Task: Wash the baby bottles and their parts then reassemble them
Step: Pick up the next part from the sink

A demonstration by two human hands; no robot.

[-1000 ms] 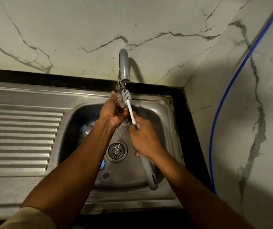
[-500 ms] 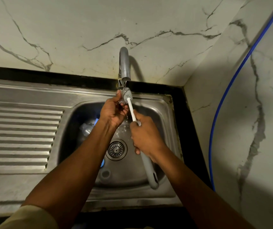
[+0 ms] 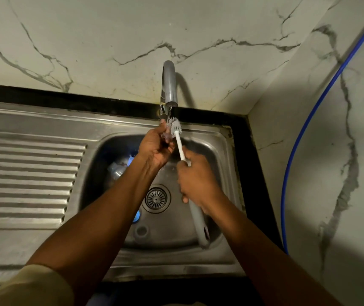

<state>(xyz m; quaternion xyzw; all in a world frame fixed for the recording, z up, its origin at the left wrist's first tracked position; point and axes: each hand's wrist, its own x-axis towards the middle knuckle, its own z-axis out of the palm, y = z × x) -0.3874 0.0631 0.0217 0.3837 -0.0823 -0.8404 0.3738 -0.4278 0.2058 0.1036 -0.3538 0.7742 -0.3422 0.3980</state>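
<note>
Though half-hidden, clear part in left hand's curled grip; brush in right hand's.

I can't tell which part the left hand pinches under the tap: its fingers cover most of the small clear piece. The middle of the brush is buried in the right hand. The left forearm hides most of a clear bottle in the sink and half of a blue thing beside the drain. The blue hose runs off the top edge, and the bottom edge cuts the sleeve.
</note>
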